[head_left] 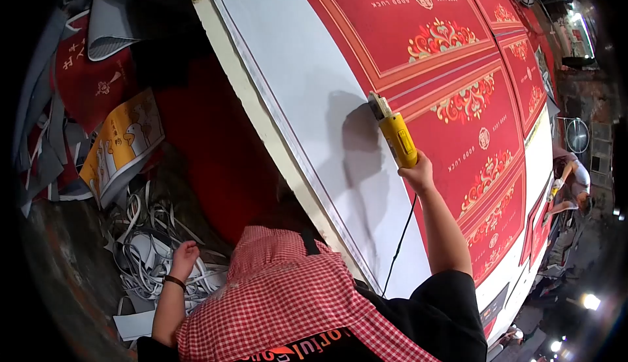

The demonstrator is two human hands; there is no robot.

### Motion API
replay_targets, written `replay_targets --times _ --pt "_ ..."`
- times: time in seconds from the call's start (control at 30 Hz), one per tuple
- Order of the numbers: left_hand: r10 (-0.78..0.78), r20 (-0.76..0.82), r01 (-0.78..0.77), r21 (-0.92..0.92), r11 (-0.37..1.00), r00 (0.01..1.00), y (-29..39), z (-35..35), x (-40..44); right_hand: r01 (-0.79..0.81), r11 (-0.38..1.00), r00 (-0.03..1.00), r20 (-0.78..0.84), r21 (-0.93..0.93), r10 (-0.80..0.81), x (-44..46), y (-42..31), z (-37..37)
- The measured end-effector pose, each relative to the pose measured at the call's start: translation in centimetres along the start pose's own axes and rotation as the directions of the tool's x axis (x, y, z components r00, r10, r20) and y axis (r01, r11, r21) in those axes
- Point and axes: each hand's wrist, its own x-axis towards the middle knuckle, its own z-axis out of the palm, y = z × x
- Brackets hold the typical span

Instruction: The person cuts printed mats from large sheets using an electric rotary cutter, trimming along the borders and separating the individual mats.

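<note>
My right hand (418, 172) grips the yellow body of a corded electric cutter (398, 141). The cutter's metal head rests on the printed sheet, where a red panel (458, 123) with floral patterns and "GOOD LUCK" lettering meets a white strip (307, 81). A black cord (398, 252) trails from its rear end over the white area. Down at my left side, my left hand (186, 260) hangs with its fingers curled and nothing visible in them. Below and around it lies a tangle of thin white and grey offcut strips (140, 251).
The table's pale edge (252, 110) runs diagonally beside my apron. Left of it are a red mat (226, 159), an orange printed piece (124, 139) and heaped offcuts. Across the table at far right, another person (575, 179) leans in with a yellow tool (555, 190).
</note>
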Motion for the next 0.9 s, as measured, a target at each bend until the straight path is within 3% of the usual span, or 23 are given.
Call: replay_targets --times 0.07,0.17,0.2,0.3,0.43,0.63,0.73,0.87,0.9 --pt "0.010 -0.033 -0.018 -0.255 0.967 0.999 1.3 -1.2 2.4 0.012 0.999 1.000 -0.005 0.039 -0.012 1.9 -1.3 0.9" --pt "-0.018 -0.005 0.015 -0.297 0.955 1.000 4.4 -2.5 3.7 0.047 0.999 0.999 0.002 0.022 -0.047 4.9 -2.9 1.7" --pt "-0.018 -0.008 0.015 -0.294 0.956 1.000 4.7 -2.9 4.1 0.067 0.997 0.998 -0.009 0.031 -0.066 5.7 -3.8 2.0" --pt "-0.048 0.063 0.052 -0.062 0.997 0.997 5.5 -3.5 5.3 0.047 0.996 0.999 0.010 0.075 -0.048 8.0 -6.9 2.6" --pt "-0.092 0.125 0.101 -0.068 0.993 0.988 7.3 -5.6 8.0 0.070 0.997 0.997 0.021 0.041 -0.071 11.3 -11.8 3.2" --pt "-0.096 0.083 0.090 0.078 0.993 0.992 11.4 -11.9 14.5 0.022 0.999 0.999 0.025 0.039 -0.023 16.4 -18.9 5.6" --pt "-0.046 0.088 0.038 0.091 0.995 0.995 11.6 -16.8 18.9 0.041 0.996 0.999 -0.031 0.074 -0.039 19.0 -22.5 7.1" --pt "0.025 0.005 -0.025 -0.044 0.999 1.000 11.5 -23.5 24.1 0.024 1.000 1.000 -0.013 0.009 -0.024 22.7 -26.0 8.3" --pt "-0.049 -0.004 0.049 -0.066 0.997 0.999 12.9 -25.0 24.7 0.033 0.998 0.999 -0.027 0.053 -0.032 23.6 -26.9 8.7"
